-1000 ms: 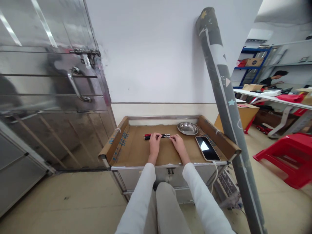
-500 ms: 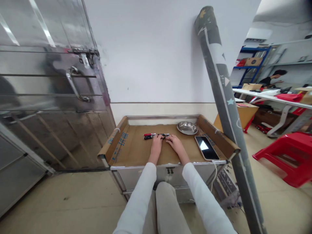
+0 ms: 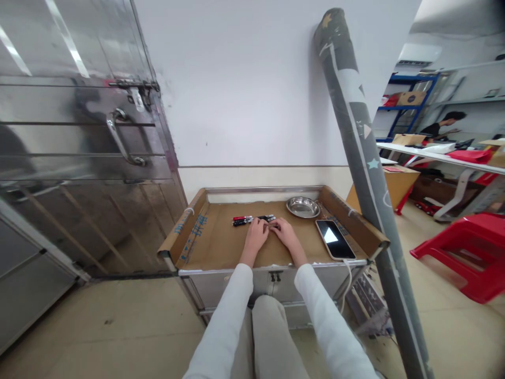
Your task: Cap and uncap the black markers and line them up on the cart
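Pens (image 3: 242,220), one red and one black, are laid just left of and beyond the left hand (image 3: 256,235). A dark pen (image 3: 267,217) is seen at its fingertips; contact can't be told. Left hand is curled, knuckles up. Right hand (image 3: 284,235) is curled likewise, its fingertips met with the left's. Grip can't be told for either. Bowl (image 3: 303,207) is set beyond the right hand, phone (image 3: 335,239) to its right, all on cardboard (image 3: 221,247).
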Demonstrator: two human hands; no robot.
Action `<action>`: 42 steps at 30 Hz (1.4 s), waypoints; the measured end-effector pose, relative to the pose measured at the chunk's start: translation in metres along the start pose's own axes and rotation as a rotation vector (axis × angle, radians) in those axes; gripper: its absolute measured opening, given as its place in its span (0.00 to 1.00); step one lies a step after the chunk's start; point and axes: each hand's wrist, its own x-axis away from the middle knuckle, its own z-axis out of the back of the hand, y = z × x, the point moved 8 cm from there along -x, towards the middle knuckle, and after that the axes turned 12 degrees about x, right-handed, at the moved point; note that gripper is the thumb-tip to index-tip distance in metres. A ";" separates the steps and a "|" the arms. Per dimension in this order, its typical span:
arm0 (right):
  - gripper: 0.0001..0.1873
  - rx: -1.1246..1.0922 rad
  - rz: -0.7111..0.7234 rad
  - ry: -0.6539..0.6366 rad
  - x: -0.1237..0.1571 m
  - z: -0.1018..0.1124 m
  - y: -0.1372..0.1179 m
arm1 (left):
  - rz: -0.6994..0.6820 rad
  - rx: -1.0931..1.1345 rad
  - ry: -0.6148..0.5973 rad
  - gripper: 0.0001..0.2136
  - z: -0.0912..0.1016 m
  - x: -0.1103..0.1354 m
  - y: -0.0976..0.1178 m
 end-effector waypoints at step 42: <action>0.20 0.428 -0.197 -0.007 -0.003 -0.005 0.009 | 0.092 -0.284 0.121 0.12 0.002 -0.013 -0.011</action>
